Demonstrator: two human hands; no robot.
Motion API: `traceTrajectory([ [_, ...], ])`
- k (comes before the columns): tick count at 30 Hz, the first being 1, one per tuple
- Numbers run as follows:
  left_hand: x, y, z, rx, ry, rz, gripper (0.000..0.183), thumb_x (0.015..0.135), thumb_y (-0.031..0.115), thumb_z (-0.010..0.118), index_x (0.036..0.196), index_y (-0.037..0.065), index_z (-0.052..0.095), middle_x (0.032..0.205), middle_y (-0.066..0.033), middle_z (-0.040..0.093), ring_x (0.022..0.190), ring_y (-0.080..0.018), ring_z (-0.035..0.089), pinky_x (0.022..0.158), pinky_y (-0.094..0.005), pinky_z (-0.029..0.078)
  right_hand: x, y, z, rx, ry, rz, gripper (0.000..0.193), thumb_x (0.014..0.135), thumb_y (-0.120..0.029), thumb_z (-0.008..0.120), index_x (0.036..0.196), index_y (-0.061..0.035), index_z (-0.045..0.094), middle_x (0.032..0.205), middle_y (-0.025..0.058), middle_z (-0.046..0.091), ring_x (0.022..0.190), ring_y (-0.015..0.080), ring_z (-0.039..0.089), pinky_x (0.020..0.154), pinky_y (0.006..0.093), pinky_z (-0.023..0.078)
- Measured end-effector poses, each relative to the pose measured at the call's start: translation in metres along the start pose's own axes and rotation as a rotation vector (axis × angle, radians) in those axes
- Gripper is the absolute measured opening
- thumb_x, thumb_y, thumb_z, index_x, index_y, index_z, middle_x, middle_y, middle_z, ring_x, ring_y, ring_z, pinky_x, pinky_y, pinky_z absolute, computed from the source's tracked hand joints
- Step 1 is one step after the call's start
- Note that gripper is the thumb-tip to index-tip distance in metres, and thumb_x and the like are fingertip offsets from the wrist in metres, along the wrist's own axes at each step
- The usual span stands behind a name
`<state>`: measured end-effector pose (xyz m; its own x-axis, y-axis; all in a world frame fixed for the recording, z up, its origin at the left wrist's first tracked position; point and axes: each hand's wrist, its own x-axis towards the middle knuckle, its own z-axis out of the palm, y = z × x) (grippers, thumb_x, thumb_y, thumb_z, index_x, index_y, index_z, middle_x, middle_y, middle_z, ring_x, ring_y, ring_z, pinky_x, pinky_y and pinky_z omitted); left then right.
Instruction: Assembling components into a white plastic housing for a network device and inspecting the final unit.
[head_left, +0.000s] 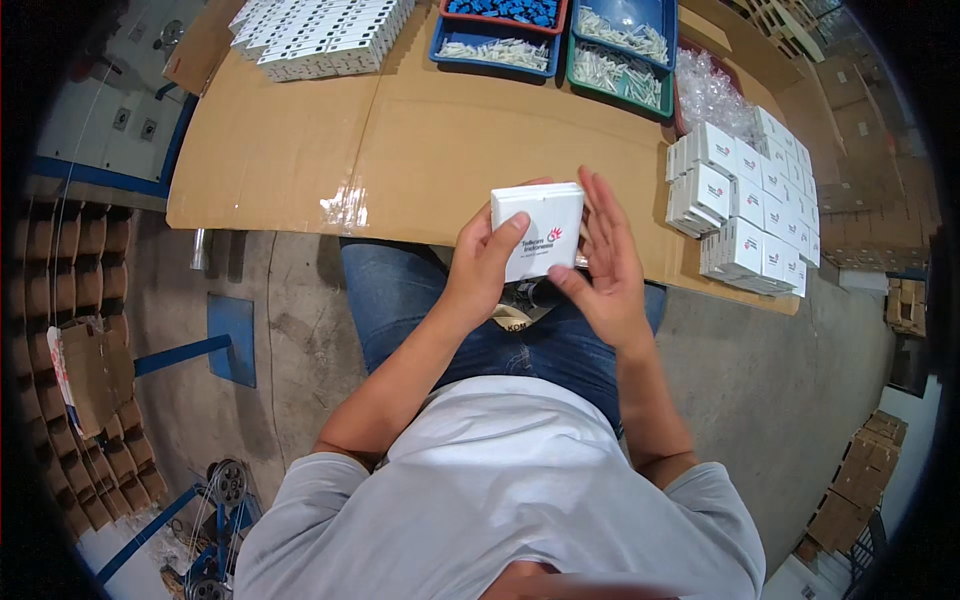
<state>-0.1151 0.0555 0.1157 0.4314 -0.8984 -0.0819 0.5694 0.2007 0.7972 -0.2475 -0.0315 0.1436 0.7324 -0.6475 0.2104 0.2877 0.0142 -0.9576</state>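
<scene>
A flat white square plastic box [540, 232] with a red emblem and dark print sits in front of my body, just over the table's near edge. My left hand [480, 265] grips it from the left, thumb lying across its face. My right hand [612, 268] is beside its right side with fingers stretched out. The right thumb is at the lower right corner, and I cannot tell whether it presses there. A second layer shows along the top edge, so this may be more than one piece.
The cardboard-covered table [270, 150] carries stacked white boxes [750, 205] at right and rows of white boxes [325, 35] at far left. Far trays include a blue tray [492, 68] and a green tray [620, 98] of small white parts, plus clear plastic bags [710, 90].
</scene>
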Motion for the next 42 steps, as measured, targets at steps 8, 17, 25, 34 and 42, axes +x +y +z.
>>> traceTrajectory([
  [8, -0.008, -0.005, 0.006, 0.228, -0.047, 0.171, 0.041, 0.105, 0.017, 0.055, 0.143, 0.006, 0.043, 0.127, -0.0090, 0.056, 0.116, -0.0149, 0.054, 0.101, -0.0310, 0.046, -0.006, 0.015, -0.018, -0.005, 0.117, 0.121, 0.054, 0.102, -0.005, 0.061, 0.152, 0.0030, 0.041, 0.138, 0.0179, 0.061, 0.124, 0.0211, 0.059, 0.105, 0.0307, 0.047],
  [17, -0.004, -0.021, 0.014, 0.315, -0.033, 0.222, 0.043, 0.108, 0.026, 0.052, 0.143, 0.007, 0.037, 0.135, -0.0108, 0.047, 0.122, -0.0174, 0.049, 0.102, -0.0317, 0.043, -0.016, 0.018, -0.013, -0.473, 0.161, -0.050, 0.084, 0.079, -0.005, 0.080, 0.152, 0.0021, 0.039, 0.150, 0.0217, 0.047, 0.136, 0.0330, 0.050, 0.108, 0.0406, 0.045],
  [25, 0.004, -0.032, 0.031, -0.004, -0.038, 0.076, 0.043, 0.109, 0.040, 0.035, 0.138, 0.009, 0.038, 0.150, -0.0141, 0.039, 0.133, -0.0244, 0.046, 0.109, -0.0381, 0.042, -0.013, 0.030, -0.013, -0.624, 0.222, -0.064, 0.095, 0.075, -0.014, 0.086, 0.154, 0.0027, 0.036, 0.149, 0.0238, 0.046, 0.135, 0.0369, 0.050, 0.108, 0.0424, 0.044],
  [34, 0.007, -0.030, 0.031, -0.130, 0.053, 0.069, 0.035, 0.106, 0.033, 0.038, 0.131, 0.009, 0.042, 0.148, -0.0147, 0.043, 0.135, -0.0271, 0.046, 0.109, -0.0400, 0.043, -0.007, 0.029, -0.014, -0.610, 0.218, -0.136, 0.085, 0.076, -0.015, 0.087, 0.150, -0.0004, 0.046, 0.149, 0.0243, 0.047, 0.134, 0.0373, 0.052, 0.107, 0.0429, 0.046],
  [42, 0.011, -0.030, 0.031, -0.046, 0.037, 0.100, 0.036, 0.105, 0.035, 0.038, 0.129, 0.010, 0.043, 0.149, -0.0137, 0.041, 0.131, -0.0252, 0.047, 0.104, -0.0371, 0.044, -0.001, 0.026, -0.014, -0.705, 0.190, -0.177, 0.081, 0.074, -0.011, 0.086, 0.147, -0.0014, 0.052, 0.149, 0.0241, 0.047, 0.133, 0.0371, 0.054, 0.106, 0.0427, 0.047],
])
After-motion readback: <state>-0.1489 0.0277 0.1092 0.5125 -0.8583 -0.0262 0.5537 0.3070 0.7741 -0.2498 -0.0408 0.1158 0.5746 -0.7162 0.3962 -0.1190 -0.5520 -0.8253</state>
